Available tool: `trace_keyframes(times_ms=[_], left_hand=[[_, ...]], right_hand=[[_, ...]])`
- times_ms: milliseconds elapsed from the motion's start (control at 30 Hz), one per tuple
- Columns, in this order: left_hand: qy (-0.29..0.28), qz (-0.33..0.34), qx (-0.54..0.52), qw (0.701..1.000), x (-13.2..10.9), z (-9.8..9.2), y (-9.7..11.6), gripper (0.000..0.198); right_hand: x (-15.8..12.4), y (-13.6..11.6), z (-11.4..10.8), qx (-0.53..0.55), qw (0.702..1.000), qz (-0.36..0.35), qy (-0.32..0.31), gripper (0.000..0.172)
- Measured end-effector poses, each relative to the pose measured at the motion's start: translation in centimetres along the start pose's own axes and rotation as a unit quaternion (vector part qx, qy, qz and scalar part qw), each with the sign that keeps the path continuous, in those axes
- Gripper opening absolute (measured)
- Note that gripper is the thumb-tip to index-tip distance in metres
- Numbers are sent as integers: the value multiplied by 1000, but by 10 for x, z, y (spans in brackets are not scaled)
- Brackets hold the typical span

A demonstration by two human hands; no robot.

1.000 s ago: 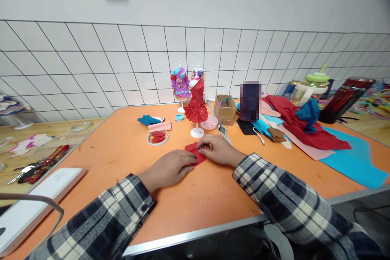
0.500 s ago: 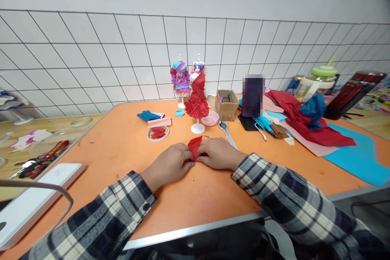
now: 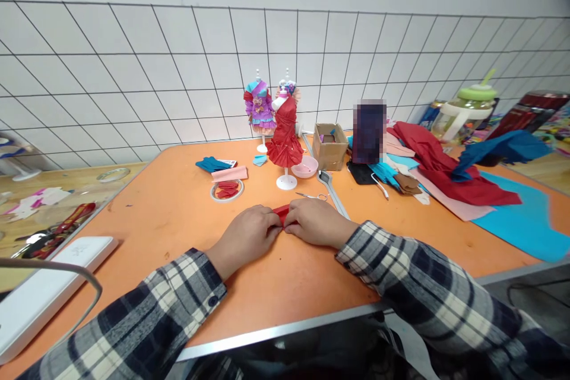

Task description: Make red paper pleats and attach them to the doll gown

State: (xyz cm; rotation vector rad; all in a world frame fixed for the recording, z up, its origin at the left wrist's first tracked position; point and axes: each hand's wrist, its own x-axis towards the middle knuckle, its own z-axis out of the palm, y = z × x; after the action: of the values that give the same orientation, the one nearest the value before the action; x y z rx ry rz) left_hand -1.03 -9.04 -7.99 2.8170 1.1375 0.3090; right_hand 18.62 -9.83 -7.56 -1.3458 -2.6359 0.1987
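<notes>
Low over the orange table, a small strip of red crepe paper (image 3: 281, 212) is pinched between both hands. My left hand (image 3: 250, 234) grips its left end, fingers closed. My right hand (image 3: 314, 223) holds the right end, its fingers curled over part of the paper. Just beyond the hands stands a small mannequin in a red dress (image 3: 285, 133) on a white base. Small scissors (image 3: 315, 196) lie behind my right hand. A round dish of red pieces (image 3: 227, 190) is to the back left.
At the back are a purple-dressed mannequin (image 3: 260, 108), a pink bowl (image 3: 305, 167), a cardboard box (image 3: 329, 148) and a phone (image 3: 369, 133). Red paper (image 3: 463, 181) and blue sheets lie right. A white power bank (image 3: 57, 291) sits left.
The red paper between my hands has gone from an upright piece to a lower, narrower strip. The blue paper at the right has spread out to the right. The view has shifted slightly.
</notes>
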Motion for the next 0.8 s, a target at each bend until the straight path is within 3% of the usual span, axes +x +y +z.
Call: trace_keyframes(times_ms=[167, 333, 533, 800], left_hand=[[-12, 9, 22, 1000, -1, -5, 0, 19], [14, 17, 8, 1000, -1, -3, 7, 18], [-27, -2, 4, 1000, 4, 0, 5, 24], [-23, 8, 54, 998, 5, -1, 4, 26]], right_hand=[[2, 0, 2, -2, 1000, 26, -9, 18], [4, 0, 1, -3, 1000, 24, -15, 19], [3, 0, -1, -1, 999, 30, -21, 21], [4, -1, 1, 13, 996, 81, -25, 21]])
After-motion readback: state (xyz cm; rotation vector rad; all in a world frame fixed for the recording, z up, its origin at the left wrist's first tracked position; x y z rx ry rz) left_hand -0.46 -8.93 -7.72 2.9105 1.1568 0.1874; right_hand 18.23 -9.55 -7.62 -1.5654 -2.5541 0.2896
